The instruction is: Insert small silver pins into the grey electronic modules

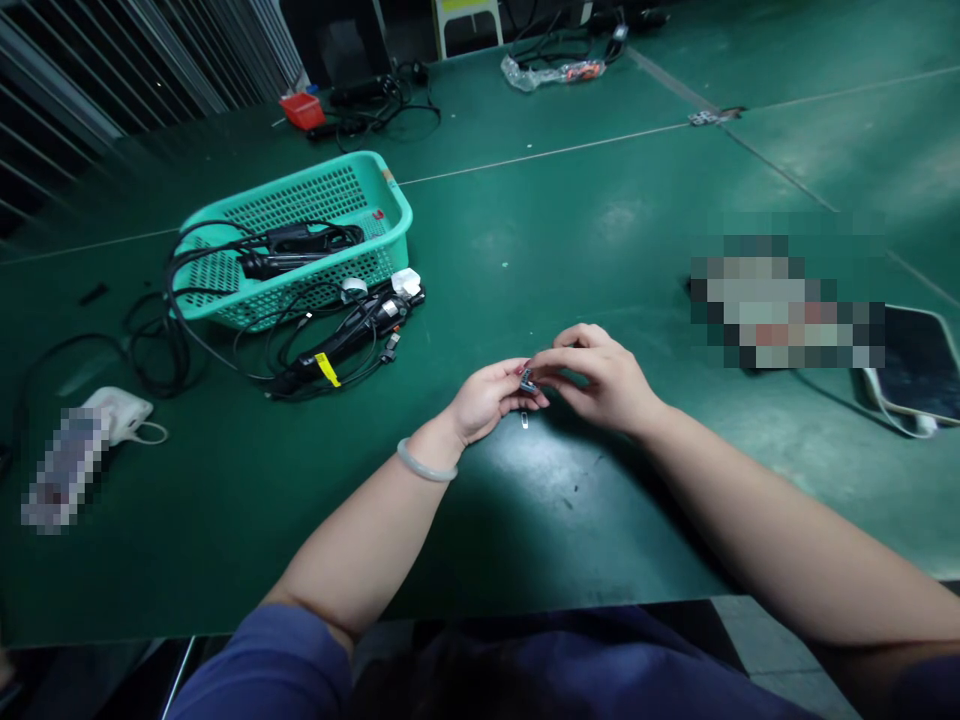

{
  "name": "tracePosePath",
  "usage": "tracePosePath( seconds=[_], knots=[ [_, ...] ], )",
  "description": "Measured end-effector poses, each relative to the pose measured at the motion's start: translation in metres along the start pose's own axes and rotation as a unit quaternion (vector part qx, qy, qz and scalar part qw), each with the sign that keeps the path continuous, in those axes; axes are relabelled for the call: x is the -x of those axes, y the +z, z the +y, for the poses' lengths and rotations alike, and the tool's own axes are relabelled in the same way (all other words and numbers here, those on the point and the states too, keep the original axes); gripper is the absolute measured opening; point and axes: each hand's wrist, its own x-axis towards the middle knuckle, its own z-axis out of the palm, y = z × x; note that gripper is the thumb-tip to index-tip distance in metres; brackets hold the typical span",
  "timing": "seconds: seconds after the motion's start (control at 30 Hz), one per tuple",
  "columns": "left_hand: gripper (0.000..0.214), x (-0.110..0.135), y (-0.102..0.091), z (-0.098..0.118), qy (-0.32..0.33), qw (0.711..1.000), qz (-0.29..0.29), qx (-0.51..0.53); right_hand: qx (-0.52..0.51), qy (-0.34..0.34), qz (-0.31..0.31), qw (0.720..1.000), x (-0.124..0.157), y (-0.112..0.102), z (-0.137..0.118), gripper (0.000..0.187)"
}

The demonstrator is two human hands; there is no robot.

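Near the front of the green table, my left hand (487, 398) is closed around a small dark part (528, 381) with light, metallic-looking spots; its exact kind is too small to tell. A pale bangle (427, 462) circles my left wrist. From the right, my right hand (600, 375) meets it, thumb and forefinger bent together at the part. Whether those fingertips pinch something of their own is hidden. Just below the hands, a tiny whitish rectangular piece (524, 421) shows against the table.
A turquoise plastic basket (300, 295) at the left holds black corded tools. Beside it lies a black wand-like tool (345, 335) with a yellow tag and cables. A phone (919, 360) with a white cable is at the right. Further back are a red tray (302, 110) and plastic wrap (536, 73).
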Motion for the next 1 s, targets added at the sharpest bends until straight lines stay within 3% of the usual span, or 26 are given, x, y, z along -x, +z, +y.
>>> tracePosePath(
  seconds=[0.27, 0.57, 0.67, 0.77, 0.87, 1.0],
  knots=[
    [0.016, -0.001, -0.003, -0.003, -0.009, 1.000, -0.010, 0.000, 0.012, -0.072, 0.006, 0.997, 0.001, 0.000, 0.000, 0.020],
    [0.017, 0.000, -0.003, -0.002, -0.014, 1.000, -0.012, -0.002, 0.004, -0.077, 0.012, 0.997, 0.001, 0.001, 0.001, 0.019],
    [0.015, 0.000, -0.002, 0.000, -0.009, 1.000, 0.004, 0.004, 0.019, -0.064, 0.013, 0.998, 0.002, -0.001, 0.001, 0.018],
    [0.015, -0.001, -0.003, 0.002, 0.021, 0.997, 0.063, 0.045, 0.035, -0.022, 0.019, 0.999, 0.001, -0.001, 0.004, 0.019],
    [0.016, -0.005, -0.005, 0.003, 0.048, 0.984, 0.139, 0.101, 0.036, 0.035, -0.032, 0.998, 0.001, 0.002, 0.009, 0.020],
    [0.012, -0.009, -0.005, 0.000, 0.059, 0.981, 0.171, 0.066, 0.049, 0.091, -0.141, 0.985, 0.003, 0.010, 0.014, 0.018]
  ],
)
